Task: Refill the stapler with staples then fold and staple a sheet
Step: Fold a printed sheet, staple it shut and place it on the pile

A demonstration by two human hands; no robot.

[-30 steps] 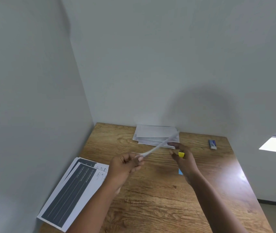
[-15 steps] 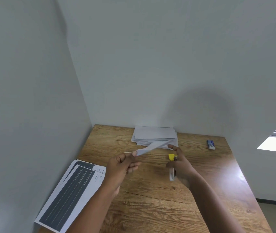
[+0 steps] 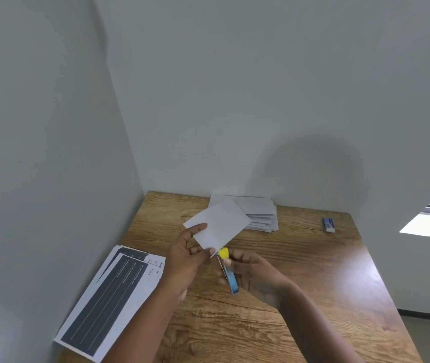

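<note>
Head view, stapler (image 3: 228,272) upright, yellow end up

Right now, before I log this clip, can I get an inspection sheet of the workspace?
Surface: wooden table, set into a wall corner.
Job's things: folded white sheet in left hand; blue stapler with yellow tip in right hand, tip at the sheet's lower corner.
Clutter: stack of folded white papers; dark printed pages; small blue staple box.
Grips: both closed on their items.
Cables: nothing seen.
Surroundings: plain grey walls.
</note>
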